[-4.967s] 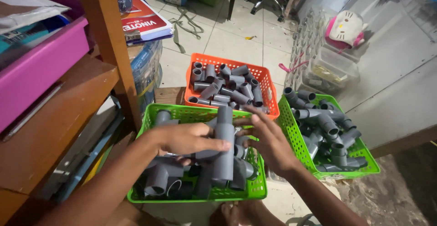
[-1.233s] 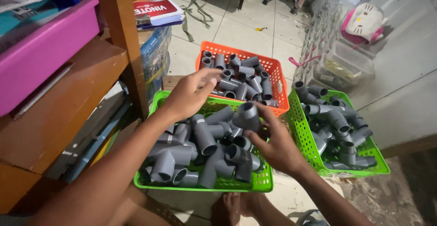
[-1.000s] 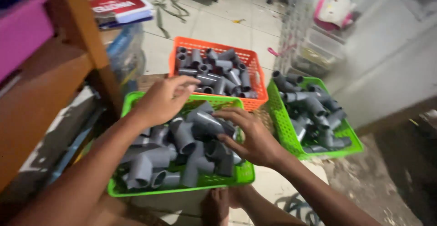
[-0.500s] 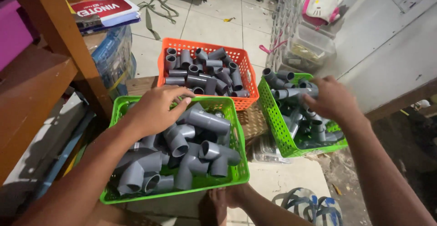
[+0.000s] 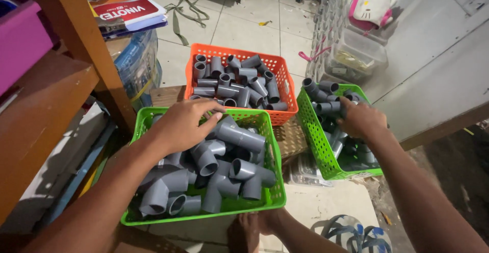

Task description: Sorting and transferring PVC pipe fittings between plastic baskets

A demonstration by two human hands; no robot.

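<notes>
Three baskets of grey plastic pipe fittings stand on the floor in front of me. My left hand (image 5: 183, 125) lies palm down on the tee and elbow fittings (image 5: 239, 171) in the near green basket (image 5: 204, 218), fingers stretched over a large tee. My right hand (image 5: 359, 119) reaches into the right green basket (image 5: 313, 136), its fingers curled down among the short fittings (image 5: 321, 92); whether it grips one is hidden. Behind both, the orange basket (image 5: 286, 94) holds several straight couplings (image 5: 244, 80), untouched.
A wooden shelf post (image 5: 81, 39) and shelves stand close on the left, with a magenta box (image 5: 20, 44) and a red book (image 5: 127, 8). Clear plastic containers (image 5: 356, 54) and a pink-and-white toy (image 5: 372, 3) sit at the back right. My foot (image 5: 249, 230) and sandals (image 5: 351, 232) are in front.
My right hand left the near green basket and moved right into the right green basket. My left hand stayed on the fittings in the near basket. The view shifted slightly.
</notes>
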